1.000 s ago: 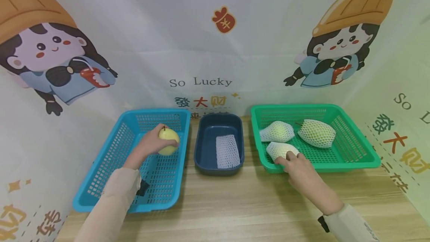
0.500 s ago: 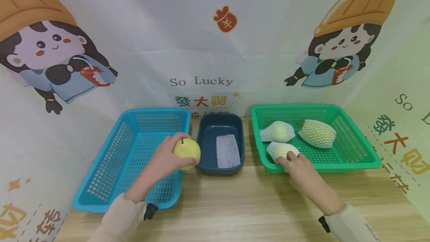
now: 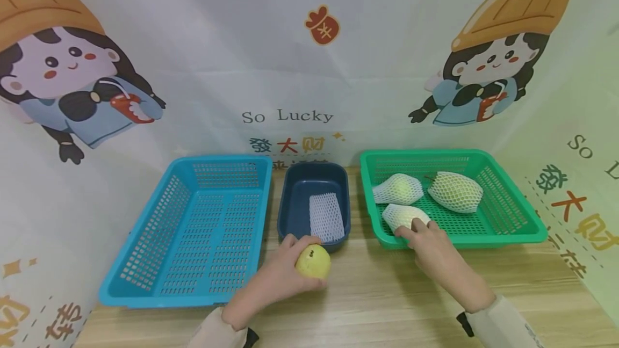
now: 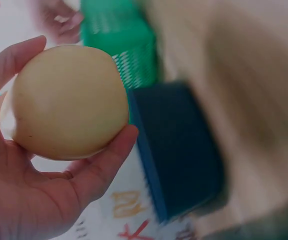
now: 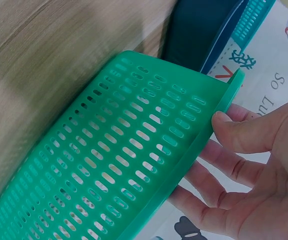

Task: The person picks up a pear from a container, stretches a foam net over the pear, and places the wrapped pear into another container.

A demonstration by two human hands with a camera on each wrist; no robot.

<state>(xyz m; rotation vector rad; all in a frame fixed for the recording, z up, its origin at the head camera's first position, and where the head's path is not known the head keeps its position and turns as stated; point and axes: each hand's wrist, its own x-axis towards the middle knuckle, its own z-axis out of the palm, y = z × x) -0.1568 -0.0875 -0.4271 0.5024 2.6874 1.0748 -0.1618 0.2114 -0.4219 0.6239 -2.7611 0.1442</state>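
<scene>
My left hand [image 3: 285,270] grips a yellow pear [image 3: 313,262], with fingers and thumb around its sides and the short stem facing up. The left wrist view shows this bare pear [image 4: 71,102] close up. The pair is in front of the dark blue tub [image 3: 290,197]. My right hand [image 3: 430,243] reaches over the front rim of the green basket [image 3: 512,236], its fingers at a pear in white foam net [image 3: 398,216]. In the right wrist view the relaxed fingers [image 5: 204,180] pass behind the rim, their tips hidden, with the thumb beside it.
Two more net-wrapped pears, one left [image 3: 401,189] and one right [image 3: 454,192], lie in the green basket. A flat foam net sleeve [image 3: 326,216] lies in the tub. Left of it stands a blue basket [image 3: 186,299]. A printed cloth [image 3: 217,69] hangs behind.
My left hand has carried the bare pear out of the blue basket, rightwards and nearer, to the front of the tub. The right hand has stayed in place.
</scene>
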